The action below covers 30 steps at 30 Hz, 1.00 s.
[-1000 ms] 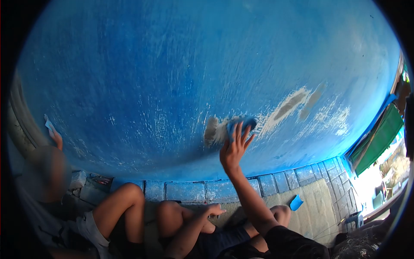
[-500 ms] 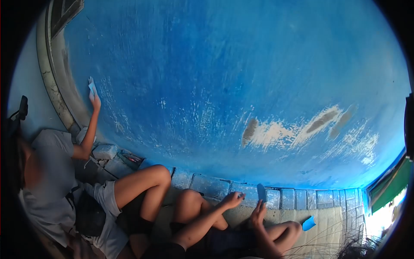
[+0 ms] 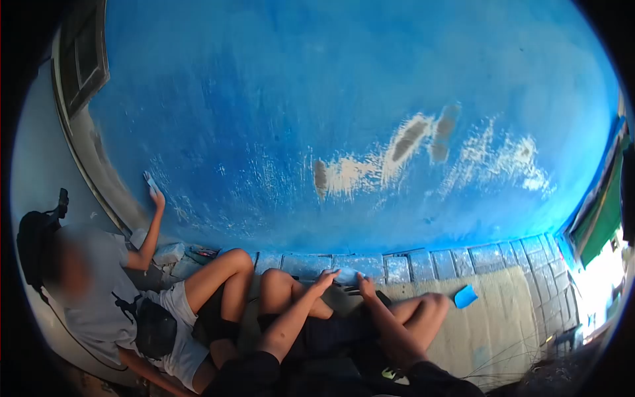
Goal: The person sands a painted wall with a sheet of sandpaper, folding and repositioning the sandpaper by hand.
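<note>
Both of my hands are close together in front of my bent knees, low in the view. Between them is a flat, pale blue-grey piece that looks like sandpaper. My left hand pinches its left end. The fingers of my right hand are closed at its right end. Ahead stands a blue wall with scraped white streaks and grey bare patches. On the mat, right of my knee, lies a curved bright blue piece.
At the left, another person sits with a raised hand holding a pale flat piece at the wall. Grey paving blocks run along the wall's foot. A window frame is at upper left, green fabric at right.
My hands have come together, and the flat piece, upright in my right hand before, now lies between both. The view has shifted right. The other person's hand stays at the wall.
</note>
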Each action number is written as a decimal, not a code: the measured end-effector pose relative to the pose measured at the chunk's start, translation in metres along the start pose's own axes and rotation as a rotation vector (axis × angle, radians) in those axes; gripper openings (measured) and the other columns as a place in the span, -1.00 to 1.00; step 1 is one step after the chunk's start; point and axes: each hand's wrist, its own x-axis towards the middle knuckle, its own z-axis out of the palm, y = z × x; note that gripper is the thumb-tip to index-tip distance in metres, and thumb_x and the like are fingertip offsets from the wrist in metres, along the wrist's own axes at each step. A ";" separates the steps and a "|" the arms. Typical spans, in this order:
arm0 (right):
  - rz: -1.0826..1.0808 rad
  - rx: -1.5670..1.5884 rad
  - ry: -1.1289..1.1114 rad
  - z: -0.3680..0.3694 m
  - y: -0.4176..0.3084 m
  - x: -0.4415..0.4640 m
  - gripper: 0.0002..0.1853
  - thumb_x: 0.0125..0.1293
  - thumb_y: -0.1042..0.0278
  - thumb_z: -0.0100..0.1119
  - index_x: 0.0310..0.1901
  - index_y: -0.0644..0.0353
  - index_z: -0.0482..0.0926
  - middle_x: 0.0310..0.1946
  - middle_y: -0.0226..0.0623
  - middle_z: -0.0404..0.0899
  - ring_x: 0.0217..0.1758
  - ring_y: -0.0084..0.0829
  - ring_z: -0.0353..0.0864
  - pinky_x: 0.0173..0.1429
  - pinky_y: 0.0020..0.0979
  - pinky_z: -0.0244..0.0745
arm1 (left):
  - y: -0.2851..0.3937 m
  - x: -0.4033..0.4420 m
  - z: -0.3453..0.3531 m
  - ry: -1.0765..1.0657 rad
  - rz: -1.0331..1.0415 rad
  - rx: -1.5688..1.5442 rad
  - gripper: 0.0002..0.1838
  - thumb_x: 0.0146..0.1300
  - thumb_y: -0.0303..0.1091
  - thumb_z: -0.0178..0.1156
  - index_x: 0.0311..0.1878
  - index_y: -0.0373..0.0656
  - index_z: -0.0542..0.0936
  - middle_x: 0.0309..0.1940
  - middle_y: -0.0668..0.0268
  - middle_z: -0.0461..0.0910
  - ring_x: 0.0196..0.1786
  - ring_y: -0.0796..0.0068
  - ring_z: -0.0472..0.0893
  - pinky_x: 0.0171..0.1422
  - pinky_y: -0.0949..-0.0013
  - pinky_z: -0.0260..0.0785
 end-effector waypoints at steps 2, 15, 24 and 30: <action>-0.111 -0.271 0.075 0.016 0.018 0.032 -0.44 0.30 -0.12 0.15 -0.26 0.41 0.58 -0.43 -0.13 0.61 -0.34 -0.37 0.56 -0.28 -0.22 0.43 | 0.014 -0.006 -0.002 0.156 -0.018 0.150 -0.52 0.28 -0.02 0.20 0.00 -0.30 0.61 -0.08 0.20 0.63 0.00 0.38 0.53 0.12 0.30 0.31; -0.558 -0.377 -0.426 0.023 -0.218 0.017 -0.39 0.43 -0.18 -0.12 -0.17 0.36 0.57 -0.37 -0.16 0.64 -0.43 -0.41 0.62 -0.36 -0.35 0.51 | 0.299 -0.064 -0.030 1.195 0.847 0.608 -0.73 0.32 -0.27 0.17 -0.17 -0.34 0.62 -0.33 0.10 0.68 -0.39 0.05 0.66 -0.28 0.17 0.48; -0.445 -0.577 0.426 -0.375 -0.014 0.007 -0.68 0.38 0.23 0.10 -0.04 0.36 0.47 -0.23 -0.05 0.58 -0.25 -0.34 0.55 -0.16 -0.28 0.41 | 0.394 -0.075 -0.010 0.828 1.757 1.792 -0.55 0.19 -0.58 0.05 0.18 -0.21 0.53 0.29 0.17 0.43 0.35 0.20 0.39 0.37 0.16 0.26; -0.404 -1.248 0.447 -0.393 0.103 -0.229 -0.53 0.17 0.34 0.01 0.15 0.26 0.41 0.23 0.04 0.34 0.34 0.05 0.25 0.40 0.04 0.07 | 0.330 0.009 0.011 0.681 1.479 1.885 -0.44 0.24 -0.34 0.12 0.34 -0.13 0.39 0.41 0.20 0.25 0.47 0.26 0.20 0.53 0.15 -0.07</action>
